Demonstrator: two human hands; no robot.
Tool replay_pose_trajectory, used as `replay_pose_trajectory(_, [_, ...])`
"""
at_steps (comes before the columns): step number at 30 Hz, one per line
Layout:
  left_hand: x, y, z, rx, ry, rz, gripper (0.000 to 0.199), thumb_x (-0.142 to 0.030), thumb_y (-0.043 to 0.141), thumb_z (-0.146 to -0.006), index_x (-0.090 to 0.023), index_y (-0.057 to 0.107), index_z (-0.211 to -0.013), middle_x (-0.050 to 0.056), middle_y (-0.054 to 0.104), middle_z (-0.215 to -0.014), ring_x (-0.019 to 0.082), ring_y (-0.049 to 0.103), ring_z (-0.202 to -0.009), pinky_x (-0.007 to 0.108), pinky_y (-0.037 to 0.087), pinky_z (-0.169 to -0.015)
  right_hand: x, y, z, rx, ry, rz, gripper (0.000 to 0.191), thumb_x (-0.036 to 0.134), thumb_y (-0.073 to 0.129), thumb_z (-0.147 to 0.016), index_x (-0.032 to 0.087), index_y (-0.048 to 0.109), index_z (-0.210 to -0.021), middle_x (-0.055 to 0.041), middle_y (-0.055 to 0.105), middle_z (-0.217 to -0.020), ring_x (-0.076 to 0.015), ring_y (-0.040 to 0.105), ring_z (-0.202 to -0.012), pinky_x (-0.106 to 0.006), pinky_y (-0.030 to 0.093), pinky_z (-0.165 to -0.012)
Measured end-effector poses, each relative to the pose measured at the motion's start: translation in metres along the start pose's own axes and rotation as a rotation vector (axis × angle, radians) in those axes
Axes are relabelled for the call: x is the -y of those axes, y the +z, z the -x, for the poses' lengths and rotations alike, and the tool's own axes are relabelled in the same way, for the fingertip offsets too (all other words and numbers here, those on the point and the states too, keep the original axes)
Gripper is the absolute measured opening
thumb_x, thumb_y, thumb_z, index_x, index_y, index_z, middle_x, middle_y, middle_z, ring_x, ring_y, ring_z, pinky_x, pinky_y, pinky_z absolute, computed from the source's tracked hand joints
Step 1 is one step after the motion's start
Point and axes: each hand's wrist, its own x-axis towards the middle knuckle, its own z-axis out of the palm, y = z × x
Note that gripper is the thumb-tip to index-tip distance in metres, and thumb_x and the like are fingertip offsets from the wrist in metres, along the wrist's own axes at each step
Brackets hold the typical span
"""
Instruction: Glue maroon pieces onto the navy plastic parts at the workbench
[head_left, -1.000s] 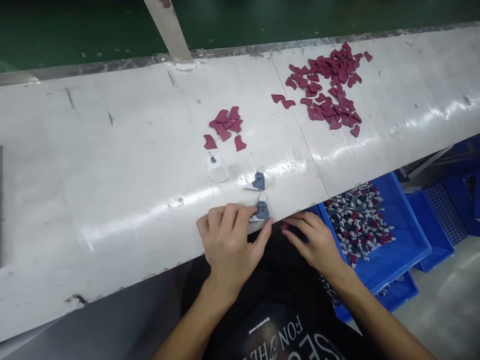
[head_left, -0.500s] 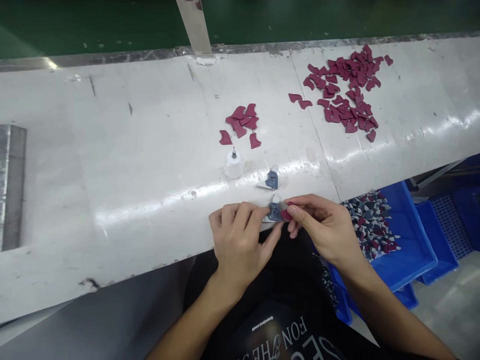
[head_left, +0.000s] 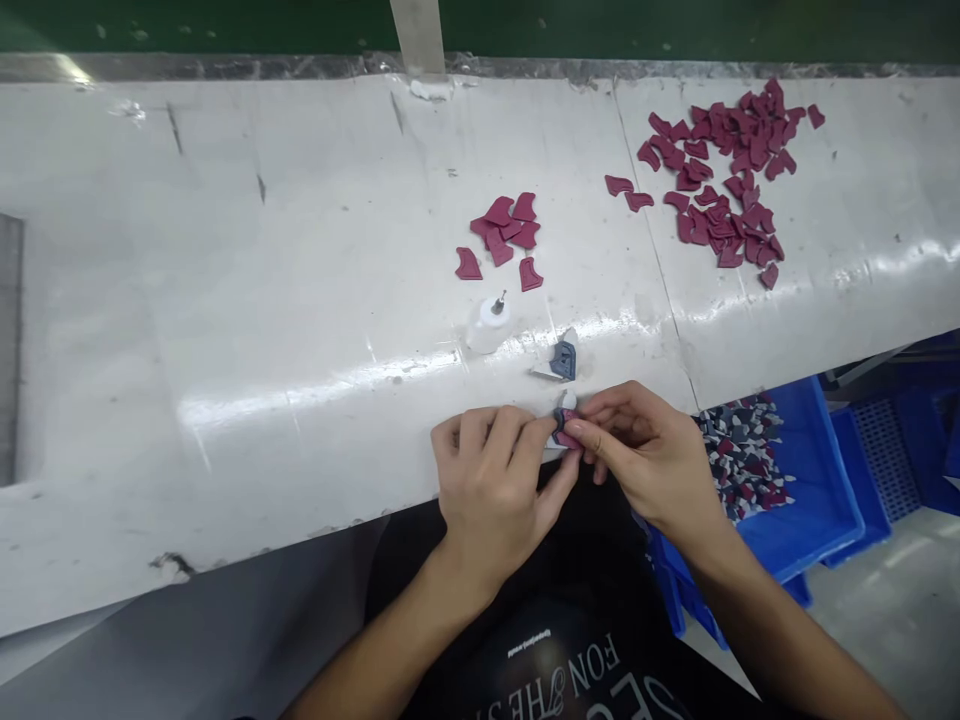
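At the table's front edge my left hand (head_left: 495,480) grips a small dark-blue and white piece (head_left: 559,413) between thumb and forefinger. My right hand (head_left: 651,450) pinches a maroon piece (head_left: 570,428), which lies over the blue part; my fingertips cover some of it. Just beyond my fingers rests a second blue and white piece (head_left: 564,358). A white bottle (head_left: 489,325) with a thin metal tip stands behind that, to the left. Farther back is a small cluster of maroon pieces (head_left: 499,250).
A larger heap of maroon pieces (head_left: 750,130) spreads over the white table (head_left: 300,300) at the back right. Below the right edge sits a blue bin (head_left: 832,480) full of mixed blue, white and maroon pieces. A grey metal part (head_left: 9,350) lies at the far left.
My right hand has brought the maroon piece leftward onto the blue one, where it now overlaps it. The view has shifted slightly.
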Motion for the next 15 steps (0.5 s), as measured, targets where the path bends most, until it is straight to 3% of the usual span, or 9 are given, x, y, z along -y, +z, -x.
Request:
replay_pose_trajectory(3, [0.0002,0.0000,-0.0001,-0.001,-0.001,0.001,0.013,-0.029,0.081,-0.097,-0.019,0.074,-0.102,0.001,0.076,-0.089,0.024,0.060,-0.090,0.044,0.038,-0.082,-0.0001,0.0007,0.0015,-0.009,-0.047,0.112,0.018,0.038,0.084,-0.101,0.023,0.075,-0.098,0.0017,0.073,-0.074,-0.0133,0.069,-0.057,-0.023,0.057,-0.048])
replay_pose_trajectory(7, [0.0005,0.0000,0.0002,0.011,-0.004,0.002,0.013,-0.029,0.081,-0.097,-0.020,0.073,-0.102,0.001,0.076,-0.089,0.025,0.060,-0.090,0.044,0.038,-0.082,0.0048,0.0010,0.0025,-0.018,-0.122,0.256,0.012,0.033,0.081,-0.103,0.024,0.075,-0.098,-0.0005,0.078,-0.085,-0.0167,0.076,-0.071,-0.027,0.063,-0.062])
replay_pose_trajectory(15, [0.0000,-0.0010,0.0022,0.026,-0.024,0.017,0.014,-0.030,0.081,-0.098,-0.020,0.074,-0.103,0.001,0.076,-0.090,0.025,0.060,-0.091,0.045,0.039,-0.083,0.0075,0.0008,0.0051,0.008,-0.088,0.231,0.012,0.035,0.078,-0.105,0.024,0.074,-0.101,-0.0008,0.078,-0.089,-0.0177,0.078,-0.077,-0.027,0.064,-0.066])
